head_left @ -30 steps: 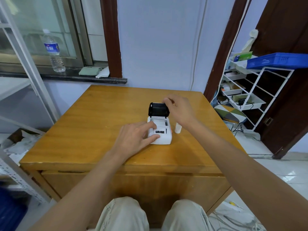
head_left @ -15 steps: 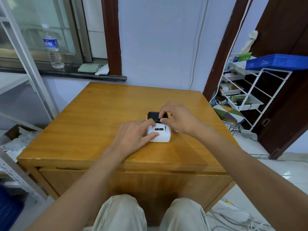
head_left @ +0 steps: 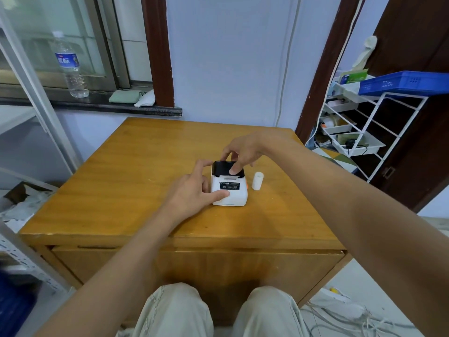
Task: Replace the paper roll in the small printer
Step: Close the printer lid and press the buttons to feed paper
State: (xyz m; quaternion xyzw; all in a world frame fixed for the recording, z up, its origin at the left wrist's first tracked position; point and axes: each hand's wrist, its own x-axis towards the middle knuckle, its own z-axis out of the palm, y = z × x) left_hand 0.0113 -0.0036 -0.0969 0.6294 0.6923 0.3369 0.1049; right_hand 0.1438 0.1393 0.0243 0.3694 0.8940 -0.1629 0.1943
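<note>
A small white printer [head_left: 230, 194] with a black lid [head_left: 222, 168] sits near the middle of the wooden table [head_left: 136, 190]. My left hand [head_left: 194, 190] holds the printer's left side, thumb on its front. My right hand [head_left: 243, 152] is over the back of the printer, fingertips pressing on the black lid, which lies down on the body. A white paper roll [head_left: 257, 181] stands upright on the table just right of the printer, apart from both hands.
A water bottle [head_left: 70, 66] and folded cloths [head_left: 126, 96] rest on the windowsill behind the table. A white wire rack [head_left: 364, 132] with a blue basket [head_left: 403, 82] stands to the right. Cables [head_left: 352, 317] lie on the floor at lower right.
The black lid stood upright a second ago; my right hand pushed it down onto the printer. My left hand stayed on the printer's side.
</note>
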